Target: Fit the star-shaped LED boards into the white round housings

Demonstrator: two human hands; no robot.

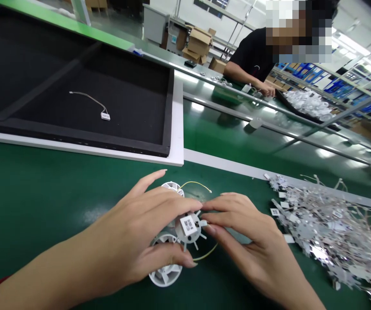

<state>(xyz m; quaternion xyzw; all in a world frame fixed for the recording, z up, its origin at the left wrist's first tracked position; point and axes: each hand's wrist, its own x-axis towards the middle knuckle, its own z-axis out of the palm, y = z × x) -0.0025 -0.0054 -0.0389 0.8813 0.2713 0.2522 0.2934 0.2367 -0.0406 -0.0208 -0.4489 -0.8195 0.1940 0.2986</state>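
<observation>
Between the thumb and fingers of my left hand [146, 219] is a finned metal disc [179, 234]. A white labelled block [188, 225] sits on its face. My right hand [246, 232] pinches one of the small fins at the disc's right edge. Below the disc a white round spoked plastic part [166, 276] shows, partly covered by my left thumb. Another white round plastic part [173, 187] appears behind my left fingers. One yellowish wire [194, 182] curves out above my hands, a second wire [208, 254] below the disc. Whether these parts are joined is hidden by my hand.
A black tray [169, 116] at the upper left holds a small white block with a wire [105, 116]. On the right lies a large pile of finned metal pieces with wires [327, 232]. Across the green bench [59, 189] a co-worker [250, 56] works near a heap of white parts [311, 103].
</observation>
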